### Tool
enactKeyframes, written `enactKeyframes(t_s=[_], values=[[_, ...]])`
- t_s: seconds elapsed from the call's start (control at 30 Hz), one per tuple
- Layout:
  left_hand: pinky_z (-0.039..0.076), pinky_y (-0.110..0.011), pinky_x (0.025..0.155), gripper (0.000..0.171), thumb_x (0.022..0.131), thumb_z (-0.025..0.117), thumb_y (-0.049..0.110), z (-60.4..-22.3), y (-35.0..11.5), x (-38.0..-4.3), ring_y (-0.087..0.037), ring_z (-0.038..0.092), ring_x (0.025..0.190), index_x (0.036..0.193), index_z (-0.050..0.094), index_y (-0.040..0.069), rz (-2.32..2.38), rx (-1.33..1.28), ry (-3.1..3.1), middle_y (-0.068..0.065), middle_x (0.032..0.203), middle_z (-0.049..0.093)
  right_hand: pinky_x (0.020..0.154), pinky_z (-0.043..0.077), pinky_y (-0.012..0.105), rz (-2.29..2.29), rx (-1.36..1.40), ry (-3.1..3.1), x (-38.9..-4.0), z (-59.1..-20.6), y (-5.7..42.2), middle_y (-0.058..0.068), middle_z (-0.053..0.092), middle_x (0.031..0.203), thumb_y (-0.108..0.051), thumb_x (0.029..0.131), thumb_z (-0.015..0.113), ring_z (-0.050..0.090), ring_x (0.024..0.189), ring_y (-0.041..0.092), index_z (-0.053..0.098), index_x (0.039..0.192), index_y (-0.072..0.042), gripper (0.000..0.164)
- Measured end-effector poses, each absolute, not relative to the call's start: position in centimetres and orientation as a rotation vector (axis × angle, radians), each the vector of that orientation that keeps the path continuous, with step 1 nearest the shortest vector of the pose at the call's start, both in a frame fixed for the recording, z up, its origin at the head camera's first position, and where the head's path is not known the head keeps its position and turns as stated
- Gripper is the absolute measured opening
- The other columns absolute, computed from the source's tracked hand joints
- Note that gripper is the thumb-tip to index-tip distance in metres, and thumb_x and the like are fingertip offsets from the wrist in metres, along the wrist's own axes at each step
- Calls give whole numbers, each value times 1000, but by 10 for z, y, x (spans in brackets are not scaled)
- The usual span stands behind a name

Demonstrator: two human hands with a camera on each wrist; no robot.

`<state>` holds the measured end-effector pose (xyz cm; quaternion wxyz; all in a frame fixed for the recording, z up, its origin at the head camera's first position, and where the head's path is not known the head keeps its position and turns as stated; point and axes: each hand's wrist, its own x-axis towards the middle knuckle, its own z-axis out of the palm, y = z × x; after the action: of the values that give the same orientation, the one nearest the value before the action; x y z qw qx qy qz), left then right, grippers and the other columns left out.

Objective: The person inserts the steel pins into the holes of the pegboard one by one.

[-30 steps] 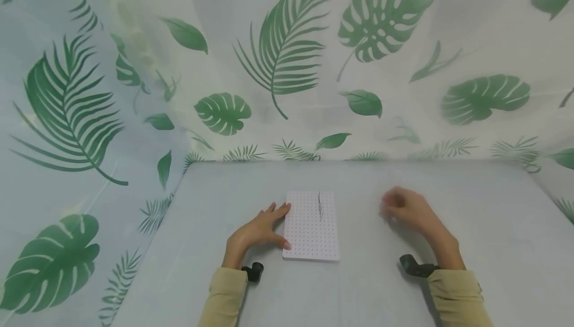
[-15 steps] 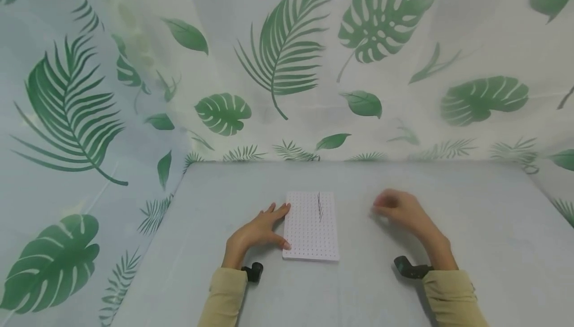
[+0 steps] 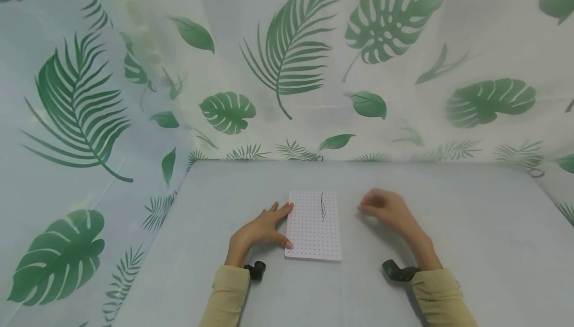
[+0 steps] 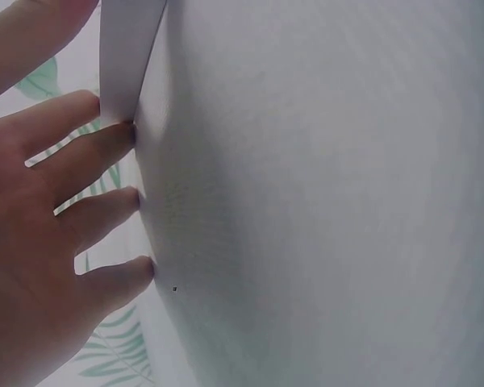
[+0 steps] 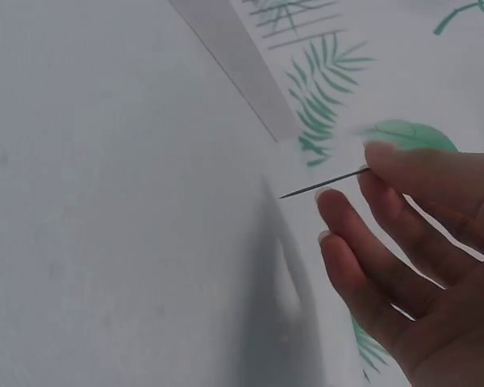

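A white board (image 3: 313,237) dotted with a grid of small holes lies on the table. Several thin dark needles (image 3: 323,208) stand in a row in its upper right part. My left hand (image 3: 257,230) is spread at the board's left edge, thumb and fingertips touching it. To the right of the board, my right hand (image 3: 391,212) is held above the table. In the right wrist view its thumb and index finger pinch one needle (image 5: 323,183), whose free point faces the board's side wall (image 5: 242,72), apart from it. Where the needle's other end sits is hidden by the fingertips.
A pale cloth-like surface covers the table (image 3: 484,237). Behind and at the left hang white curtains (image 3: 314,112) printed with green leaves. A dark camera mount (image 3: 399,271) is strapped at the right wrist, another mount (image 3: 256,270) at the left.
My right hand has come steadily leftward, closer to the board. My left hand keeps its place on the board's edge. The head view has shifted slightly.
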<state>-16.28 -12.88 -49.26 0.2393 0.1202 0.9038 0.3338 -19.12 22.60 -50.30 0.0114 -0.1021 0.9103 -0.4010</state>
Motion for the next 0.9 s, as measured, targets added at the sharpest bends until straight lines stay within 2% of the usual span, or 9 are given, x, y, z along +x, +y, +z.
enactKeyframes(t_s=[0.33, 0.5, 0.77, 0.9], values=[[14, -69, 124, 104, 75, 91, 26, -494, -127, -161, -51, 9, 156, 162, 35, 20, 941, 346, 2462, -10, 171, 23, 65, 52, 24, -1338, -326, 2813, -194, -501, 207, 6, 76, 90, -14, 88, 80, 70, 76, 12, 70, 90, -11, 10], [14, -70, 123, 104, 75, 91, 26, -494, -128, -163, -53, 9, 155, 162, 35, 21, 928, 335, 2462, -11, 171, 21, 69, 53, 22, -1469, -403, 2755, -192, -499, 198, 8, 78, 91, -11, 89, 79, 75, 80, 17, 70, 94, -7, 10], [13, -69, 124, 104, 76, 91, 28, -494, -130, -166, -52, 8, 156, 162, 34, 23, 908, 344, 2468, -8, 171, 21, 67, 53, 20, -1580, -422, 2696, -194, -502, 182, 10, 77, 92, -8, 90, 78, 77, 83, 23, 69, 97, -5, 11], [13, -69, 124, 104, 75, 91, 27, -493, -131, -165, -50, 9, 156, 162, 35, 20, 925, 350, 2467, -9, 171, 23, 72, 54, 19, -1608, -449, 2666, -196, -505, 176, 11, 77, 93, -6, 90, 78, 78, 86, 24, 69, 97, -4, 11]])
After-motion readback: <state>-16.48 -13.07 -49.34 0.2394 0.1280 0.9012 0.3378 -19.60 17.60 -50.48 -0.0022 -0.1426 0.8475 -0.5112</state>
